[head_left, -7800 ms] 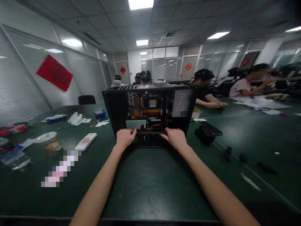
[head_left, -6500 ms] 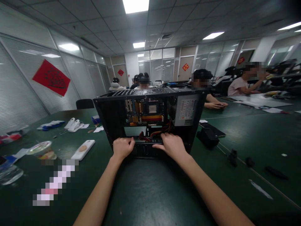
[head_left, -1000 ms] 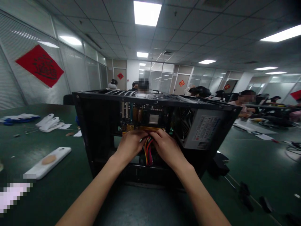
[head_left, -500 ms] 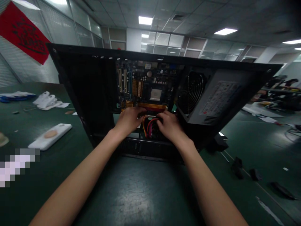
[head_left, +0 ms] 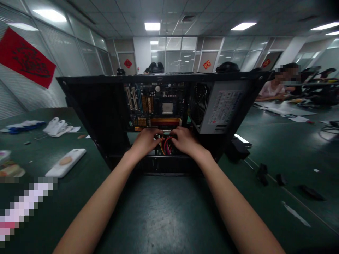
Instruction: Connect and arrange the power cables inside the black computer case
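Left hand (head_left: 144,141), right hand (head_left: 185,141) at wires (head_left: 164,145); fingers hidden, grip unclear; PSU label (head_left: 221,107) unreadable.

This is an office room used as a shared workroom. It has a grid ceiling (head_left: 119,14) with flat light panels (head_left: 152,26), glass partition walls (head_left: 174,53) at the far end and slatted blinds (head_left: 16,98) on the left. Other people (head_left: 272,90) sit at long dark-green worktops (head_left: 159,218). An opened computer case (head_left: 100,106) stands on the nearest one.

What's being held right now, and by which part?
Left hand and right hand meet at the coloured wire bundle, at its upper end; fingers' grip hidden.
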Action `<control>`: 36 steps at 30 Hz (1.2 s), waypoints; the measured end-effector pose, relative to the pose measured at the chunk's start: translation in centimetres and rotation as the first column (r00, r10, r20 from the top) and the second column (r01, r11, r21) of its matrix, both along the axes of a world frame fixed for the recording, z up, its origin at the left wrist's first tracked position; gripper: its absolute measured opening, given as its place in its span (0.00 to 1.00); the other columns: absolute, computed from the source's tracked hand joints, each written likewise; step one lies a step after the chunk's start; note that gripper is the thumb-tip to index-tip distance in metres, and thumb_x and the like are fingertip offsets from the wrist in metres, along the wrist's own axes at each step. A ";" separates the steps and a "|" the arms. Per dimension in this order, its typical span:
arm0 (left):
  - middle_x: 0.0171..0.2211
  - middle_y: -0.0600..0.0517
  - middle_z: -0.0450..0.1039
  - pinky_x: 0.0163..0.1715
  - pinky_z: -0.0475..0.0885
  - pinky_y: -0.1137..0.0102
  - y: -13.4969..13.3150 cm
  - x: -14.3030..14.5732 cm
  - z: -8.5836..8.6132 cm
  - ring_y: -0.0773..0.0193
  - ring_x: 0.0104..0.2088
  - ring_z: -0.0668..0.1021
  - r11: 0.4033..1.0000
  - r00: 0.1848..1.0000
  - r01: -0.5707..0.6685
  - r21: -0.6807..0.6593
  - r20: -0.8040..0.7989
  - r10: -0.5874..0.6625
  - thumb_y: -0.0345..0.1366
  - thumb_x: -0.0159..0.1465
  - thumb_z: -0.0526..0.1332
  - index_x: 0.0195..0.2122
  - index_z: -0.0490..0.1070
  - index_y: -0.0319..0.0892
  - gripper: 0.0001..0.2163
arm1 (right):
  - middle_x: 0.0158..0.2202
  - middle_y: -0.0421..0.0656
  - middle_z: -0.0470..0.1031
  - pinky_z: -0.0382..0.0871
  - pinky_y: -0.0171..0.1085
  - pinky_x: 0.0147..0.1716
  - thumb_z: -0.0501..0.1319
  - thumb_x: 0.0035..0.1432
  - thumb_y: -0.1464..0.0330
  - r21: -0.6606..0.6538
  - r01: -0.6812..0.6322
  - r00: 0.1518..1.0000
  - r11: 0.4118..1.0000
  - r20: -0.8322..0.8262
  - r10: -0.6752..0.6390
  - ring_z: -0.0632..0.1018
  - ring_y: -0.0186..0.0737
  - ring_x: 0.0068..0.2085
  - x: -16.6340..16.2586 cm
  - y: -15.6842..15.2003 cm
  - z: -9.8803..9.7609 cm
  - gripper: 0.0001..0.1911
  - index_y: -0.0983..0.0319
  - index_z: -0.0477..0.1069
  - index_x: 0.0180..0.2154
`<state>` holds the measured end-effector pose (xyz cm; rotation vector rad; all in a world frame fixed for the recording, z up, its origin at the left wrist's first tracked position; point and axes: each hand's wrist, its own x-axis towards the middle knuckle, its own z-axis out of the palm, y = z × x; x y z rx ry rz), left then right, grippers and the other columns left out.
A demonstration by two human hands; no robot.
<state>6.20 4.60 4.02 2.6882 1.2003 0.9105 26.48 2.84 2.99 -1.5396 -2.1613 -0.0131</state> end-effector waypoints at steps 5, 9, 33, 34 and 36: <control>0.46 0.48 0.80 0.47 0.73 0.66 1.0 0.2 0.6 0.56 0.47 0.80 0.998 0.994 0.012 0.064 -0.112 -0.004 0.31 0.66 0.61 0.47 0.78 0.43 0.10 | 0.45 0.49 0.76 0.66 0.37 0.47 0.59 0.61 0.71 -0.017 0.027 1.000 0.999 -0.005 -0.027 0.76 0.43 0.48 -0.3 -0.1 0.3 0.12 0.64 0.78 0.45; 0.48 0.48 0.79 0.45 0.73 0.67 1.9 0.9 1.1 0.55 0.49 0.80 0.996 0.940 -0.006 0.090 -0.338 0.036 0.30 0.67 0.58 0.50 0.78 0.45 0.13 | 0.45 0.48 0.76 0.66 0.37 0.46 0.60 0.62 0.69 -0.017 0.051 0.999 0.999 0.002 -0.051 0.76 0.44 0.47 -0.5 0.2 0.4 0.12 0.63 0.78 0.45; 0.45 0.42 0.80 0.38 0.73 0.60 0.7 2.4 2.2 0.45 0.46 0.81 0.934 0.786 -0.310 0.178 -0.506 0.357 0.38 0.70 0.56 0.50 0.79 0.44 0.14 | 0.49 0.49 0.75 0.67 0.38 0.44 0.59 0.64 0.67 -0.049 0.034 0.995 0.998 0.093 -0.029 0.76 0.46 0.49 -0.6 -0.5 0.7 0.11 0.64 0.76 0.45; 0.45 0.42 0.80 0.38 0.73 0.60 0.6 2.5 2.2 0.45 0.46 0.81 0.934 0.784 -0.309 0.180 -0.507 0.357 0.38 0.70 0.56 0.50 0.79 0.44 0.14 | 0.49 0.50 0.75 0.67 0.38 0.44 0.59 0.64 0.68 -0.042 0.027 0.995 0.999 0.096 -0.023 0.76 0.46 0.49 -0.6 -0.5 0.6 0.11 0.64 0.76 0.45; 0.46 0.43 0.80 0.38 0.74 0.60 0.6 2.5 2.2 0.45 0.46 0.81 0.930 0.780 -0.319 0.185 -0.506 0.368 0.38 0.69 0.57 0.49 0.79 0.43 0.14 | 0.48 0.51 0.75 0.67 0.37 0.44 0.59 0.64 0.69 -0.033 0.019 0.994 0.999 0.104 -0.015 0.76 0.46 0.49 -0.6 -0.5 0.4 0.10 0.65 0.76 0.44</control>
